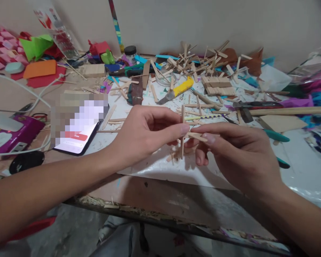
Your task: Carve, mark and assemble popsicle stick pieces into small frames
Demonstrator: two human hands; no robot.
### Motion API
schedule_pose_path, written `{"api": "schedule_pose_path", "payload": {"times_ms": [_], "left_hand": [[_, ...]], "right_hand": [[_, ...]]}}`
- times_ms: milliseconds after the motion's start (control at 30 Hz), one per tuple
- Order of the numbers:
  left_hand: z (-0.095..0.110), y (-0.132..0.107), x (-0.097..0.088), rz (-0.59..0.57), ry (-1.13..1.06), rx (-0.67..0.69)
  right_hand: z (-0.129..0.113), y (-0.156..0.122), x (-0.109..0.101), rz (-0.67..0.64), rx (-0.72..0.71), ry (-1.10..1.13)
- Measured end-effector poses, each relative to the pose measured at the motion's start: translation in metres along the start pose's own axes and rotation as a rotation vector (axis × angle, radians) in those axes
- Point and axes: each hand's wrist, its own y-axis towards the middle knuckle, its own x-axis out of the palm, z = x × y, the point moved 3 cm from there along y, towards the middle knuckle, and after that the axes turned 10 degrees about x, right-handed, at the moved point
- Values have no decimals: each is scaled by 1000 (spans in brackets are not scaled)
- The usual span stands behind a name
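Above the white sheet (160,166), my left hand (147,134) pinches a wooden craft stick (182,148) between thumb and fingers. That stick stands nearly upright and is seen edge-on. My right hand (238,153) grips a shorter craft stick piece (197,136) between thumb and index finger. The piece points left, and its end meets or nearly meets the upright stick; I cannot tell whether they are joined. Behind my hands lie a yellow utility knife (180,88) and a yellow patterned pencil (203,117). Teal handles (277,135) show partly behind my right hand.
A lit phone (79,128) lies left of my left hand. Craft sticks (192,66) are heaped at the back near the wall. A purple box (21,132) with a white cable (40,96) sits far left. The table's front edge (160,223) is littered with scraps.
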Motion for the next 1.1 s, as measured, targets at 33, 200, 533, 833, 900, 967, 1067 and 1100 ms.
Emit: {"api": "schedule_pose_path", "payload": {"times_ms": [33,200,533,833,900,967,1067,1100], "left_hand": [[1,0,-1,7,10,-3],[-1,1,-5,32,60,-17],[-9,1,-6,11,-60,-55],[-11,0,-9,35,-37,-52],[-10,0,-9,22,-27,-30],[-9,1,-8,2,-18,-11],[-6,1,-7,-25,3,8],[-6,1,-7,-28,13,9]], "right_hand": [[-1,0,0,-6,9,17],[-6,3,1,32,75,104],[-7,6,-3,91,127,161],[-8,6,-3,69,67,182],[-9,6,-3,59,50,191],[-9,6,-4,64,45,181],[-9,6,-5,91,42,153],[-8,6,-5,98,42,145]]}}
